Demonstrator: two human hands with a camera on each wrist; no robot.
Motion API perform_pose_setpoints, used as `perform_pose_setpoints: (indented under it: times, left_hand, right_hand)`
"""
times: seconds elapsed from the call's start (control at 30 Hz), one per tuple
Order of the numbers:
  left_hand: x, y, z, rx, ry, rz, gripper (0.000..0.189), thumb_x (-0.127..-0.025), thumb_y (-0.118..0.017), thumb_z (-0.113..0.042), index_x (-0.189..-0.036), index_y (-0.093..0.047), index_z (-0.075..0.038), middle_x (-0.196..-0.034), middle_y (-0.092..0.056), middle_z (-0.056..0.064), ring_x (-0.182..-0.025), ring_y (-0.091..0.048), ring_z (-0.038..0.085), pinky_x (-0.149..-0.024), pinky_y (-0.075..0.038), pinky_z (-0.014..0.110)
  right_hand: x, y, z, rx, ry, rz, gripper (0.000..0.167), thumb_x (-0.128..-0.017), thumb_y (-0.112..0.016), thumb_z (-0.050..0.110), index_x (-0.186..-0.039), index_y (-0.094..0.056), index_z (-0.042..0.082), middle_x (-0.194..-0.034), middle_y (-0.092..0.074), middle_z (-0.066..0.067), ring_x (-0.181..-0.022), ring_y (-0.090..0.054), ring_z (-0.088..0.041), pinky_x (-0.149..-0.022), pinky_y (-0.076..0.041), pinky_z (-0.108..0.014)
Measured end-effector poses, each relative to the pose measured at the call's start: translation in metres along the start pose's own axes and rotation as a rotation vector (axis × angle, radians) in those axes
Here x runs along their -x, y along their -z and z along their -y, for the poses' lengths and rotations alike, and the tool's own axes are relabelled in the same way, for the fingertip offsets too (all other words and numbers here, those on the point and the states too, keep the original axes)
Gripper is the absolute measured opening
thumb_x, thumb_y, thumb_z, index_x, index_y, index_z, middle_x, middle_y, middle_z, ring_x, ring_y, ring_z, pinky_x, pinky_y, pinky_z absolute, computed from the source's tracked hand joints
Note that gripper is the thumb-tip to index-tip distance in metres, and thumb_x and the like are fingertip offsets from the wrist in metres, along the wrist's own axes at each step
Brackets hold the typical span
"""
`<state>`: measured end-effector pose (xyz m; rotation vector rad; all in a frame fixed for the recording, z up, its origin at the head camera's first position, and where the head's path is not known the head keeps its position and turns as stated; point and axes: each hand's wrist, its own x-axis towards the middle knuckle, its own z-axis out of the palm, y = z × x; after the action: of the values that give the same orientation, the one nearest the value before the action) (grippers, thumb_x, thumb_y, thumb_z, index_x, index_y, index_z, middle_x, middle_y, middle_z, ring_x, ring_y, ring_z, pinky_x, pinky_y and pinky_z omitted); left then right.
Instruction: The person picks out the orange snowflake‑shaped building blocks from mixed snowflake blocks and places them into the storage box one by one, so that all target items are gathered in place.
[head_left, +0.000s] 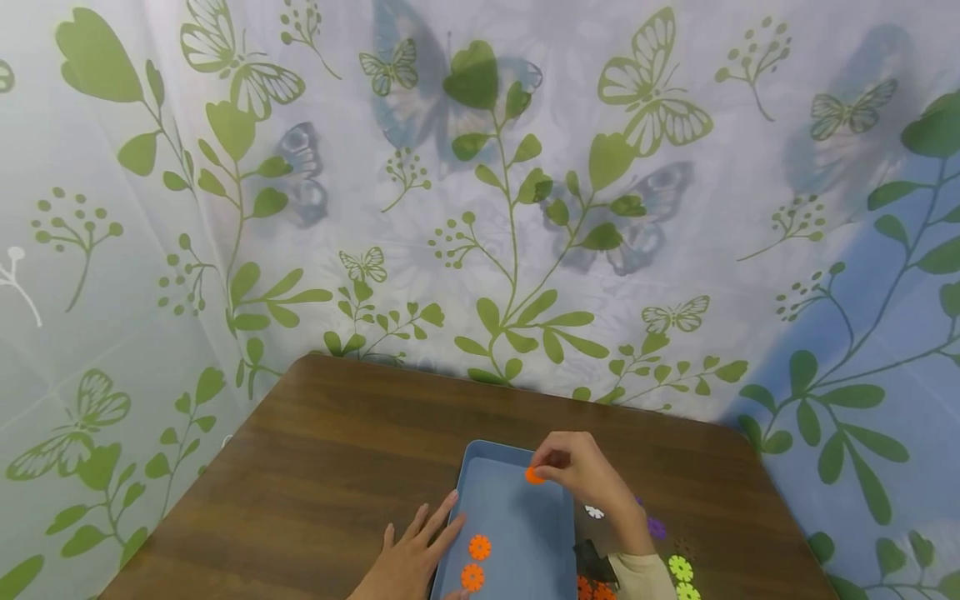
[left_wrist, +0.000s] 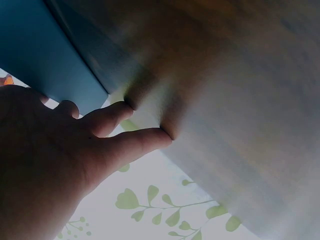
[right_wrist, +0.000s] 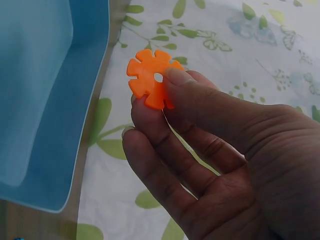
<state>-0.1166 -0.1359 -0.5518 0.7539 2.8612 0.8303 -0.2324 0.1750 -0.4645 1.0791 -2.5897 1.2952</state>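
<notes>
Pinching orange disc (right_wrist: 144, 75), right hand (head_left: 581, 468) (hole (right_wrist: 158, 77) visible only from right wrist); left hand (head_left: 411, 557) spread.

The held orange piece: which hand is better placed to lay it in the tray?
Probably the right hand: it pinches that orange piece by the far end of the tray; the left hand lies at its left edge.
</notes>
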Motion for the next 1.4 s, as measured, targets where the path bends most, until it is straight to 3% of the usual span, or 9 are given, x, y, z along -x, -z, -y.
perform_pose_setpoints:
  times: [0.23, 0.53, 0.77, 1.1, 1.4]
  left_hand:
    - [0.000, 0.000, -0.001, -0.008, 0.005, 0.015, 0.085, -0.100, -0.065, -0.067, -0.165, -0.047, -0.016, -0.180, -0.024, -0.001, -0.145, -0.045, 0.059, -0.091, -0.034, 0.094]
    - [-0.001, -0.003, -0.002, -0.062, 0.017, 0.016, 0.087, -0.098, -0.062, -0.072, -0.164, -0.048, -0.017, -0.180, -0.023, -0.003, -0.145, -0.048, 0.057, -0.091, -0.037, 0.092]
    - [0.000, -0.003, -0.002, -0.058, 0.035, 0.030, 0.087, -0.098, -0.062, -0.072, -0.164, -0.048, -0.018, -0.180, -0.024, -0.004, -0.145, -0.047, 0.056, -0.092, -0.037, 0.092]
    - [0.000, -0.003, -0.002, -0.051, 0.039, 0.034, 0.086, -0.098, -0.064, -0.071, -0.163, -0.050, -0.017, -0.180, -0.025, -0.004, -0.145, -0.048, 0.056, -0.092, -0.037, 0.092]
    - [-0.001, 0.005, -0.004, -0.027, 0.012, 0.048, 0.086, -0.099, -0.065, -0.066, -0.166, -0.045, -0.016, -0.180, -0.022, 0.002, -0.147, -0.044, 0.058, -0.091, -0.036, 0.093]
  right_hand:
    - [-0.006, -0.012, -0.002, -0.049, 0.011, 0.053, 0.012, -0.088, -0.085, -0.006, -0.091, -0.080, 0.005, -0.088, -0.077, -0.006, -0.072, -0.075, -0.019, -0.066, -0.061, -0.029]
    - [-0.015, -0.030, -0.009, -0.010, 0.033, 0.117, 0.012, -0.088, -0.085, -0.005, -0.091, -0.081, 0.007, -0.087, -0.077, -0.002, -0.068, -0.067, -0.006, -0.065, -0.058, -0.026]
    - [-0.022, -0.041, -0.009, -0.075, -0.032, 0.251, 0.006, -0.093, -0.083, -0.001, -0.090, -0.080, 0.004, -0.083, -0.078, -0.002, -0.067, -0.072, -0.022, -0.065, -0.059, -0.025]
    - [-0.025, -0.060, -0.016, -0.074, -0.076, 0.335, 0.009, -0.092, -0.083, -0.001, -0.088, -0.080, 0.006, -0.081, -0.077, 0.002, -0.068, -0.067, -0.003, -0.068, -0.058, -0.022]
    - [-0.033, -0.068, -0.014, -0.057, -0.083, 0.391, 0.012, -0.092, -0.083, -0.003, -0.087, -0.080, 0.007, -0.081, -0.075, 0.003, -0.065, -0.063, -0.002, -0.065, -0.057, -0.022]
